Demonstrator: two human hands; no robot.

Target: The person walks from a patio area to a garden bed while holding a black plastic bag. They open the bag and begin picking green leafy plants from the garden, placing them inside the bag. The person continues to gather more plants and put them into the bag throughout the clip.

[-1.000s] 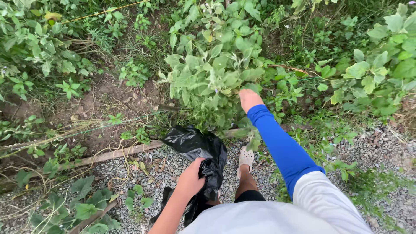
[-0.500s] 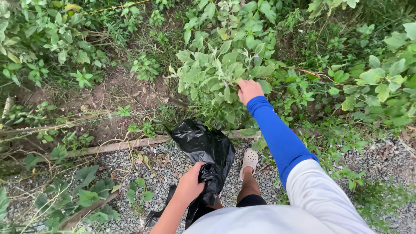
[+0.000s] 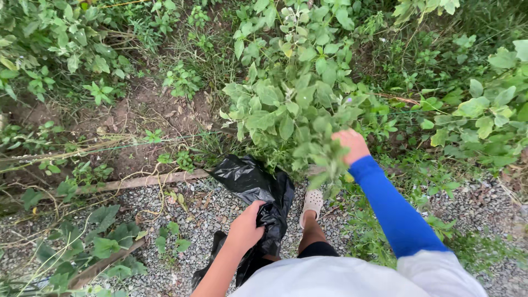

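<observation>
Left hand [image 3: 246, 228] closed around the bunched neck of a black plastic bag [image 3: 256, 187], which hangs over gravel [image 3: 181, 206] beside a pale clog [image 3: 313, 202]. Farther out, right hand [image 3: 352, 144] in blue sleeve [image 3: 391, 212] grips a leafy shrub [image 3: 291, 104]; fingers partly hidden by leaves.

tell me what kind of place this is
Outdoors, probably a garden edge or overgrown verge beside a gravel path. A leafy bush and weeds grow from bare soil, gravel covers the ground nearer the person, and the left hand grips a black plastic bag.
</observation>
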